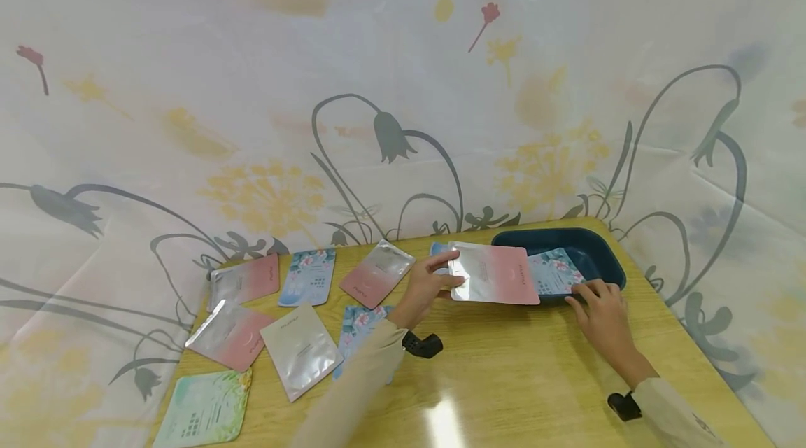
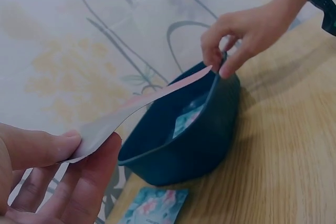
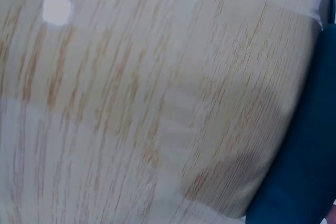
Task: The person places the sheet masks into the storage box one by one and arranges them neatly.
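My left hand (image 1: 428, 290) pinches the end of a pink and silver sheet mask packet (image 1: 497, 273) between thumb and fingers. In the left wrist view the packet (image 2: 139, 103) is held nearly edge-on, its pink end reaching over a dark blue plastic basin (image 2: 184, 156). My right hand (image 1: 603, 318) grips the basin's near rim, thumb outside and fingers over the edge. Inside the basin (image 1: 598, 248) lies a blue floral mask packet (image 1: 557, 271). In the right wrist view only the basin's outer wall (image 3: 299, 150) and bare wood show, the hand nearly hidden.
Several packets lie spread on the left of the wooden table (image 1: 491, 378): pink ones (image 1: 378, 273), a cream one (image 1: 302, 350), blue floral ones (image 1: 308, 276) and a green one (image 1: 204, 409). Another blue packet (image 1: 439, 249) lies partly hidden beside the basin. A patterned curtain (image 1: 403, 70) hangs behind.
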Tool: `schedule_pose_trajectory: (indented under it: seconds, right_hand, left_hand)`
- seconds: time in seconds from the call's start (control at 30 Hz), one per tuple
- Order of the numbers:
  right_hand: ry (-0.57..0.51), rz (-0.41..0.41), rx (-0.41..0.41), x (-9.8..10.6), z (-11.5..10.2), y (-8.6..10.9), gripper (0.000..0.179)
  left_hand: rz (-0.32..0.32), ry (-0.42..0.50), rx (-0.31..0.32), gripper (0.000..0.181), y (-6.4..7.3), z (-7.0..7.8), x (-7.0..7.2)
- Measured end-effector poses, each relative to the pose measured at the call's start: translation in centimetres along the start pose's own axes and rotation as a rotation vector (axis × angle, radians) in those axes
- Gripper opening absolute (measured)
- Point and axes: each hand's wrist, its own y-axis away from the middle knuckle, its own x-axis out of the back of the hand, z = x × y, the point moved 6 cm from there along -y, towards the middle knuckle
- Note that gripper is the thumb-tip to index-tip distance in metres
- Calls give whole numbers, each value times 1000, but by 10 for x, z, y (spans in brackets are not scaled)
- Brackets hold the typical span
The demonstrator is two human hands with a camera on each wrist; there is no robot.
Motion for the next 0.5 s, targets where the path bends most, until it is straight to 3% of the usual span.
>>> schedule_pose_trajectory:
  seconds: [0.5]
  right_hand:
    - [-4, 7, 28, -1, 2, 1, 27]
  left_hand:
    - [48, 56, 8, 46, -20, -1, -22]
